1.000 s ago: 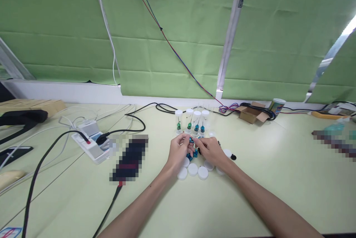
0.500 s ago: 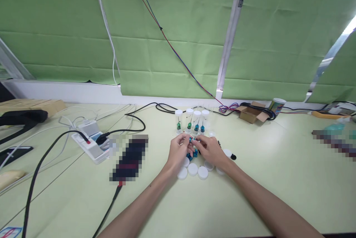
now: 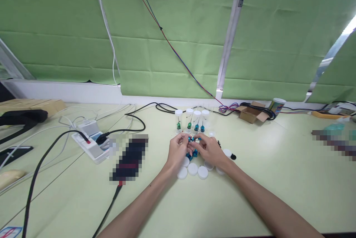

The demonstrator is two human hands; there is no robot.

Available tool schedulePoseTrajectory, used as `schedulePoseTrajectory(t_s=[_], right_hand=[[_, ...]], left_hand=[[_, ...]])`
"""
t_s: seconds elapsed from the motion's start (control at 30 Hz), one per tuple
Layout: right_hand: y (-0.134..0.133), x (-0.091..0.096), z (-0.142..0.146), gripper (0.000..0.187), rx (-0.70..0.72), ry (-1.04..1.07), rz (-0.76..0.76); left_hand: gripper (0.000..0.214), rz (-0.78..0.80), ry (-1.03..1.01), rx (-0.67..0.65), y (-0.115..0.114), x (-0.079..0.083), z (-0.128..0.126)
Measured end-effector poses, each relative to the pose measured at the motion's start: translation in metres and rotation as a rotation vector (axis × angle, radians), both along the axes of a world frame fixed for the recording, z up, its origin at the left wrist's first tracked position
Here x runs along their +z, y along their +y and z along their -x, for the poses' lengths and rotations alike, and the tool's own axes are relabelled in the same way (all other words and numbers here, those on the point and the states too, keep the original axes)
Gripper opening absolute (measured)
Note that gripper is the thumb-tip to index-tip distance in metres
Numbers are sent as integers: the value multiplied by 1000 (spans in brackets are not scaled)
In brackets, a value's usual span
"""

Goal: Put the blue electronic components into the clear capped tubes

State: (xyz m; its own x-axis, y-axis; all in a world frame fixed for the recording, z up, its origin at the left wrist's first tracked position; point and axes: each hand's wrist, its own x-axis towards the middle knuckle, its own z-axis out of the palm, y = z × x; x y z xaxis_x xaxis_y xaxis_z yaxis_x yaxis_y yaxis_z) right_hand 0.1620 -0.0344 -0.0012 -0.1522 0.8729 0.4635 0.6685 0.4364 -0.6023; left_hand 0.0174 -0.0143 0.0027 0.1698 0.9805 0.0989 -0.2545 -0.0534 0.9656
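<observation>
Between my fingertips is a small shiny blue part (image 3: 191,139), too small to name. My left hand (image 3: 178,149) pinches it from the left. My right hand (image 3: 208,148) is closed with its fingertips at the part's right end, close to the left fingers. Beneath the hands lie more blue pieces (image 3: 195,153), partly hidden by the fingers. Just behind stand several clear tubes with white caps (image 3: 197,113), holding small green figures (image 3: 178,125) and blue figures (image 3: 202,128) with thin dark stems. Loose white round caps (image 3: 193,169) lie in front of and beside my hands.
A small black piece (image 3: 233,156) lies right of the caps. To the left are a power strip (image 3: 93,143), cables and a blurred dark object (image 3: 130,159). At the back right sit an open cardboard box (image 3: 251,115) and a can (image 3: 277,106). Green blinds hang behind the table.
My right fingers have shifted slightly away from the left ones, and more of the blue part shows between the fingertips. The tubes and caps stay where they were.
</observation>
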Motion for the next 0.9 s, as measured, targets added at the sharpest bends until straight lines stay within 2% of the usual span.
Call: schedulePoseTrajectory(t_s=[0.17,0.6,0.9], right_hand=[[0,1,0,25,6,-19,-1],[1,2,0,48,14,-27,11],[1,2,0,46,47,-92,28]], left_hand=[[32,0,-3,-17,-1,0,-1],[31,-6,5,-34,-3,3,-1],[30,1,-18,-11,-1,1,-1]])
